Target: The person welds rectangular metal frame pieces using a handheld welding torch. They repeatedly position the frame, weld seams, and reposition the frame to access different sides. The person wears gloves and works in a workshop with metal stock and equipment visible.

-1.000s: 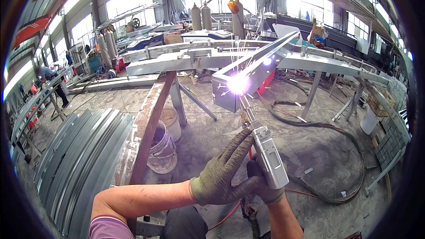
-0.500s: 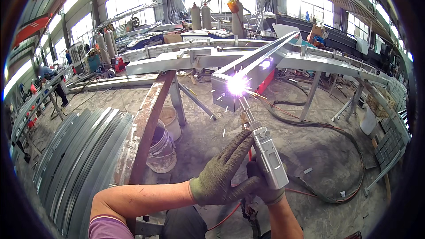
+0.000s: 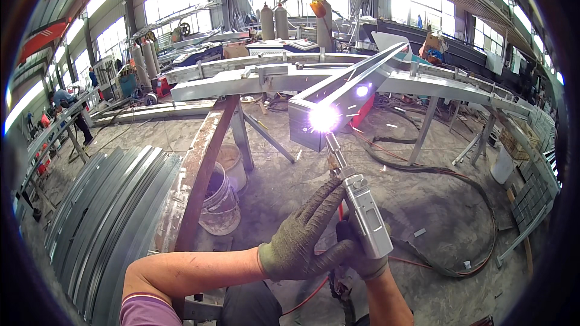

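A silver handheld welding torch [image 3: 370, 220] slants up and away from me, its nozzle at the near end of a long square metal tube [image 3: 305, 127]. A bright white-violet glare [image 3: 324, 118] with short sparks hides the contact spot. My right hand [image 3: 367, 264], in a dark glove, is closed round the torch's rear from below; the torch body covers most of its fingers. My left hand [image 3: 302, 235], in an olive glove, lies along the torch's left side with fingers stretched straight, fingertips by its neck. Its thumb reaches across to my right hand.
A rusty beam [image 3: 199, 175] and stacked metal strips [image 3: 109, 205] lie left, with two dirty buckets [image 3: 219, 208] beside the beam. Dark cables [image 3: 459, 175] loop over the floor at right. A curved metal frame [image 3: 229, 86] spans behind. A person [image 3: 78, 118] stands far left.
The glare and torch tip have shifted very slightly left along the tube's end. The sparks fly in a different pattern. Both hands keep nearly the same pose.
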Demonstrator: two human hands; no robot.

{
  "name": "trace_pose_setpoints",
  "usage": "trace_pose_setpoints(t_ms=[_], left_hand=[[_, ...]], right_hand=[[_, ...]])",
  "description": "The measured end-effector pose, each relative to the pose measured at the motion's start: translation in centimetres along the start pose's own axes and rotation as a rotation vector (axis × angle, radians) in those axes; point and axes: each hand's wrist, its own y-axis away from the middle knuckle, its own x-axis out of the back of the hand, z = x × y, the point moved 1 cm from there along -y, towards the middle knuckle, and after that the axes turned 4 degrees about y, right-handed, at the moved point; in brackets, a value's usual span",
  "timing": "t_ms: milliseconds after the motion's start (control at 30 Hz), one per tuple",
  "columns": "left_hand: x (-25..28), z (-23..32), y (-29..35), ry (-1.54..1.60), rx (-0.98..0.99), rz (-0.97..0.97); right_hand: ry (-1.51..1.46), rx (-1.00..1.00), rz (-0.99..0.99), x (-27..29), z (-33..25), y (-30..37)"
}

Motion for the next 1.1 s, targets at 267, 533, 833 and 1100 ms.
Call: trace_pose_setpoints(t_ms=[267,533,833,1100], left_hand=[[0.0,-0.3,0.0,0.003,-0.004,-0.010],[-0.2,-0.2,0.2,-0.005,0.010,0.010],[-0.2,-0.1,0.5,0.046,0.072,-0.028],[-0.1,0.1,0.5,0.039,0.086,-0.033]], right_hand=[[0.156,0.128,-0.016,0.3,-0.5,-0.6],[-0.001,-0.013,-0.047,0.2,0.8,0.7],[0.283,0.191,-0.045,0.6,-0.8,-0.5],[0.244,0.167,-0.049,0.6,-0.1,0.2]])
